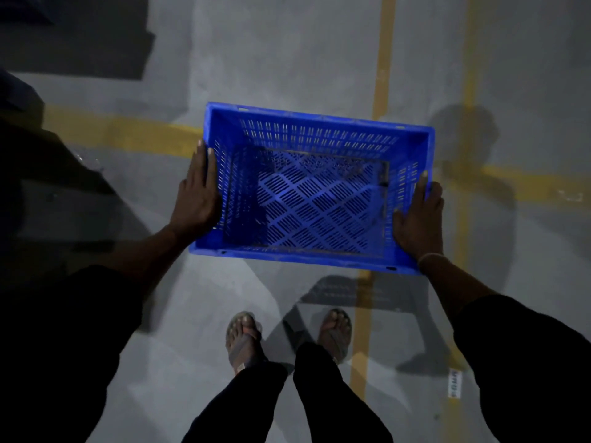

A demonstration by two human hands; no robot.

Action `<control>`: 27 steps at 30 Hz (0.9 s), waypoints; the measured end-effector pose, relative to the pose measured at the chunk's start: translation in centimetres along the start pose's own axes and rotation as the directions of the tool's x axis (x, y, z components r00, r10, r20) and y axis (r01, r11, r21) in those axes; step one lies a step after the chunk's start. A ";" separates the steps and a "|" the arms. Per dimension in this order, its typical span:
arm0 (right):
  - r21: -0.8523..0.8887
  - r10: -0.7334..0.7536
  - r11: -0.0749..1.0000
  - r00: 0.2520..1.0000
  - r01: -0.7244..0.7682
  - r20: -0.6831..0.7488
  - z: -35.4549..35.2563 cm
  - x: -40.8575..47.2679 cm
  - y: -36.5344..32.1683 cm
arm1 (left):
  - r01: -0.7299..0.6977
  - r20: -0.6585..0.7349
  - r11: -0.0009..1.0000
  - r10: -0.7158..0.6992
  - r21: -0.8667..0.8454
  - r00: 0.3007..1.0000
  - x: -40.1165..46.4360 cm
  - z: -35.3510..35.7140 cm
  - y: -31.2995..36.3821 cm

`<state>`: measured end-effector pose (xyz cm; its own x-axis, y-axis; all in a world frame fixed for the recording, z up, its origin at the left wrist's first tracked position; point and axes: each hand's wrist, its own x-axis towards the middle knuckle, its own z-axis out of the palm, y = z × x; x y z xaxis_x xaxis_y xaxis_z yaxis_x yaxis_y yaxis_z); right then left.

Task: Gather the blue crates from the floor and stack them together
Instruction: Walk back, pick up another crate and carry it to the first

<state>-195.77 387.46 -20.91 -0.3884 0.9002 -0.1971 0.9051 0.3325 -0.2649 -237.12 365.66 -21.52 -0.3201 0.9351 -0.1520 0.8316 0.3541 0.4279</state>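
Observation:
An empty blue crate (319,129) with slotted walls and a perforated bottom hangs above the grey floor in front of me, open side up. My left hand (196,193) presses flat against its left short wall, fingers pointing away from me. My right hand (419,215) presses on the right short wall, thumb over the rim. Both hands carry the crate between them. The crate's shadow falls on the floor below its near edge. No other crate is clearly visible.
Yellow painted lines (382,59) cross the grey concrete floor (271,52), one band running left to right under the crate. My sandalled feet (243,337) stand just below the crate. A dark shape (38,155) fills the left edge. A small white label (454,383) lies at lower right.

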 end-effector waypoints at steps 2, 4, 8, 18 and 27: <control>-0.094 -0.108 0.990 0.993 0.103 -0.050 0.3 -0.5 0.2 | -0.076 -0.063 0.996 0.079 0.041 0.995 0.1 0.5 -0.8; -0.116 -0.145 0.984 0.988 0.138 -0.052 0.4 0.4 0.1 | -0.049 -0.081 0.998 0.052 0.039 0.995 0.8 0.5 -0.8; -0.087 -0.144 0.986 0.988 0.140 -0.049 -0.1 0.3 0.1 | -0.002 -0.083 0.984 0.017 0.176 0.996 0.2 0.5 -0.1; -0.069 -0.175 0.983 0.983 0.171 -0.056 -0.2 0.4 0.6 | -0.147 -0.012 0.971 0.152 0.190 0.988 0.9 0.2 -0.4; -0.022 0.027 1.000 0.914 -0.020 0.405 -5.8 1.3 -0.4 | 0.082 0.421 0.981 -0.151 0.178 0.894 2.5 -5.7 5.1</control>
<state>-195.63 390.14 -15.63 -0.4001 0.7178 -0.5698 0.9164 0.3205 -0.2398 -236.27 369.76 -14.59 -0.2204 0.7873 -0.5759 0.8699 0.4257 0.2490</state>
